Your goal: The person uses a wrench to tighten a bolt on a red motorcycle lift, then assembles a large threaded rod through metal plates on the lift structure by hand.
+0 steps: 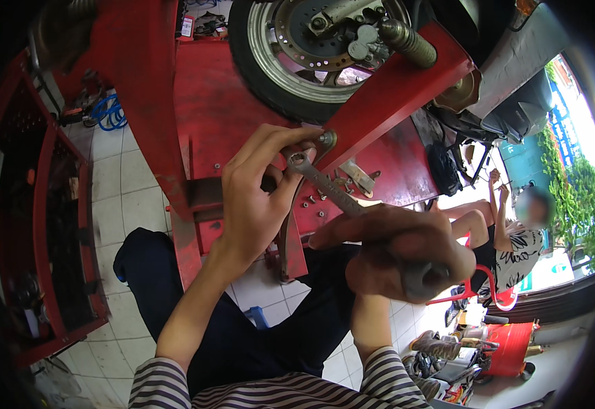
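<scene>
- A metal wrench [333,188] is held in front of the body, between the two hands, near a bolt [326,139] at the lower end of a red beam [396,95]; its ring end [299,160] is seen beside the left thumb, apart from the bolt and not seated on it.
- The shank is closed in by the right hand [410,255], with the fingers wrapped firmly around its lower part.
- The left hand [260,177] is raised to the bolt, the index finger stretched to it and the other fingers curled; whether anything is pinched there cannot be told, as the fingertips are partly covered.
- In handling, the wrench should be found stiff and fairly light – solid metal that is unlikely to bend or break.
- Some slipperiness might be expected if the smooth shank is oily; it is best gripped along the shank, well back from the ring, so that leverage is gained and the ring is kept free.
- In looks it is dull silver-grey and slim, with raised marking along the shank and a rounded, open-centred ring.
- Below it, small metal fasteners [321,214] are scattered on a red platform [202,88], by which a wheel [263,75] is also borne.
</scene>
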`<control>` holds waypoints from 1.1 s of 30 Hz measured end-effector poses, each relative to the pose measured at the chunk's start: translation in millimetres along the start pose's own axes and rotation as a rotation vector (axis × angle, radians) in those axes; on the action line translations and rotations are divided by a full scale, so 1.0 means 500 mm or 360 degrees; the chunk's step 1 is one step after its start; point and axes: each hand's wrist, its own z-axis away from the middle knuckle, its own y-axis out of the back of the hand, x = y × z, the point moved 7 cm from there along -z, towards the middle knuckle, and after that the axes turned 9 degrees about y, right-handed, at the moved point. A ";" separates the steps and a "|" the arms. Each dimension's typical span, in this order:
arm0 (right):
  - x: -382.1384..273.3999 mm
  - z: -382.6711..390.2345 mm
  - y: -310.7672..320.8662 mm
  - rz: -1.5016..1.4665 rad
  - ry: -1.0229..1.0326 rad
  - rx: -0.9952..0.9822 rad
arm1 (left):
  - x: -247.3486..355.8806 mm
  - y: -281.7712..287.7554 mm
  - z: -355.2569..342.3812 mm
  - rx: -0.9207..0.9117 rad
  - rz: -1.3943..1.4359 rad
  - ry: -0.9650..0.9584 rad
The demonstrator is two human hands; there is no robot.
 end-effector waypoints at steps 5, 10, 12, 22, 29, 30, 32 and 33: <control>-0.028 0.026 0.041 -0.0118 0.0326 0.0389 | 0.024 -0.001 -0.003 0.0077 -0.0231 -0.0154; 0.027 0.135 0.108 -0.0304 0.0454 0.1202 | 0.030 -0.016 -0.006 0.0045 -0.0529 -0.0429; 0.058 0.168 0.137 -0.0480 0.0371 0.1330 | 0.027 -0.020 -0.005 0.0032 -0.0595 -0.0465; 0.207 0.234 0.152 0.0018 -0.0450 0.1450 | 0.048 -0.049 -0.031 -0.0173 -0.0904 -0.0598; 0.225 0.227 0.164 0.0053 -0.0557 0.1456 | 0.049 -0.069 -0.031 -0.0147 -0.1002 -0.0728; 0.228 0.226 0.164 0.0032 -0.0561 0.1460 | 0.052 -0.069 -0.032 -0.0146 -0.1034 -0.0748; 0.231 0.227 0.158 -0.0013 -0.0575 0.1463 | 0.047 -0.065 -0.035 -0.0133 -0.0984 -0.0730; 0.234 0.228 0.157 -0.0034 -0.0589 0.1473 | 0.042 -0.064 -0.035 -0.0118 -0.0954 -0.0713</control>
